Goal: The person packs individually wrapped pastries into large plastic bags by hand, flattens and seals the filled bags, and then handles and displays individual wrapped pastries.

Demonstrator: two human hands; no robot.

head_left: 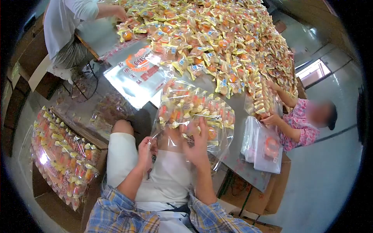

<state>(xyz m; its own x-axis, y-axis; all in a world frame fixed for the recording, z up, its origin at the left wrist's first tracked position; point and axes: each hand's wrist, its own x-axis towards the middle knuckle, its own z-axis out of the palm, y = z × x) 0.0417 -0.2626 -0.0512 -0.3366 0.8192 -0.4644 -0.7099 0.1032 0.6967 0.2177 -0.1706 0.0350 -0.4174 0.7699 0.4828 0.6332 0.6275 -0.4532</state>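
Note:
Over my lap and the table's near edge lies a large clear plastic bag (228, 136), with rows of small wrapped pastries (190, 105) inside. My left hand (147, 152) pinches the bag's near left edge. Against the pastries at the bag's near side, my right hand (198, 145) has its fingers stretched out. Whether it is inside the bag or on the film, I cannot tell. Flat printed bags (138, 73) lie on the table just beyond, to the left.
A big heap of wrapped pastries (217, 35) covers the far table. At left, a filled bag (64, 155) sits in a cardboard box (101, 163). One person (299, 120) handles a bag at right, by stacked clear bags (264, 147); another (72, 23) reaches in at upper left.

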